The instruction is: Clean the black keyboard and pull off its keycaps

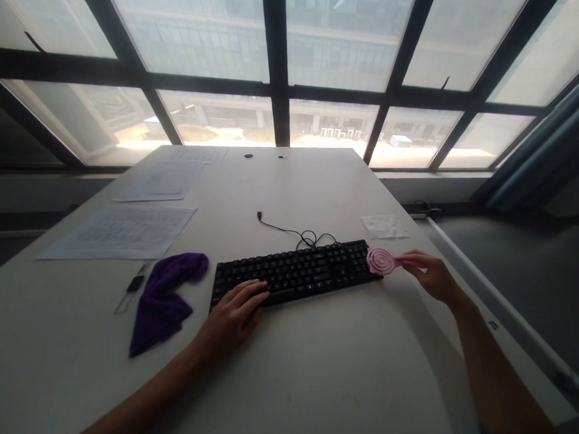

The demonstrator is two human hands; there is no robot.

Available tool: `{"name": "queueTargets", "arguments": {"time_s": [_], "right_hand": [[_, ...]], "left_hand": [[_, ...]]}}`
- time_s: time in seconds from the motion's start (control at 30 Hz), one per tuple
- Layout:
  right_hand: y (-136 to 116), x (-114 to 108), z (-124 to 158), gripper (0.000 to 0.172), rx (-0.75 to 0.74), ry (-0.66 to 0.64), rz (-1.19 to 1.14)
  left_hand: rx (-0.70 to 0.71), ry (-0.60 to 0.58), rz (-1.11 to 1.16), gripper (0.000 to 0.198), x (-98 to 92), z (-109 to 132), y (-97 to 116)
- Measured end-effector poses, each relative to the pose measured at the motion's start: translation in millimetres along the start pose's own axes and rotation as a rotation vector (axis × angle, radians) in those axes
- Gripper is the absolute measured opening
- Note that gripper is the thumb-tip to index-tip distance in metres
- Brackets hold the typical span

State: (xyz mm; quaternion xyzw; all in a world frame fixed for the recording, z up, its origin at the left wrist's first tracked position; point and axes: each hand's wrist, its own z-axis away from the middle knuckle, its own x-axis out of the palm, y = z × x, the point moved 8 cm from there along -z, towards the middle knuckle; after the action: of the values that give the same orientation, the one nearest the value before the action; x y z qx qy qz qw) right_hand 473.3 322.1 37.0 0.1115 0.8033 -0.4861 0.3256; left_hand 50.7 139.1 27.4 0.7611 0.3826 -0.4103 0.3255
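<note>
A black keyboard point(296, 274) lies on the white table, tilted slightly, its right end farther from me than its left. My left hand point(238, 309) rests on its lower left part, fingers stretched out over the keys. In my right hand point(431, 275) is the handle of a pink hairbrush point(381, 261) with a spiral, openwork head. The brush head overlaps the right end of the keyboard; whether it touches the keys I cannot tell. The keyboard's thin black cable point(283, 229) lies loosely looped behind it, ending in a plug.
Left of the keyboard lies a crumpled purple cloth point(163, 299), with a small black object on a strap point(135, 284) beside it. Printed paper sheets point(122, 231) cover the far left. A clear plastic bag point(384, 227) lies at the right, near the table edge. Windows stand behind.
</note>
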Motion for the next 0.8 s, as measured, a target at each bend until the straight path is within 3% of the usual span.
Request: {"name": "queueTargets", "arguments": {"time_s": [0.2, 0.4, 0.5, 0.63, 0.8], "right_hand": [[-4.1, 12.7, -1.0, 0.029, 0.005, -0.089, -0.066], [7.3, -6.7, 0.2, 0.027, 0.014, 0.078, -0.003], [2.5, 3.3, -2.7, 0.024, 0.0, 0.134, -0.018], [-5.9, 25.1, -7.7, 0.022, -0.027, 0.109, -0.06], [3.8, 15.7, -7.4, 0.023, 0.0, 0.191, -0.004]], "left_hand": [[-0.005, -0.004, 0.003, 0.033, -0.3, -0.7, 0.1], [-0.006, -0.021, 0.016, 0.033, 5.3, 2.9, -4.7], [-0.01, -0.014, 0.02, 0.033, 4.1, 2.5, -4.5], [-0.012, -0.011, 0.028, 0.034, 2.4, 1.5, -2.9], [-0.014, -0.012, 0.037, 0.034, 3.0, 1.6, -3.5]]}}
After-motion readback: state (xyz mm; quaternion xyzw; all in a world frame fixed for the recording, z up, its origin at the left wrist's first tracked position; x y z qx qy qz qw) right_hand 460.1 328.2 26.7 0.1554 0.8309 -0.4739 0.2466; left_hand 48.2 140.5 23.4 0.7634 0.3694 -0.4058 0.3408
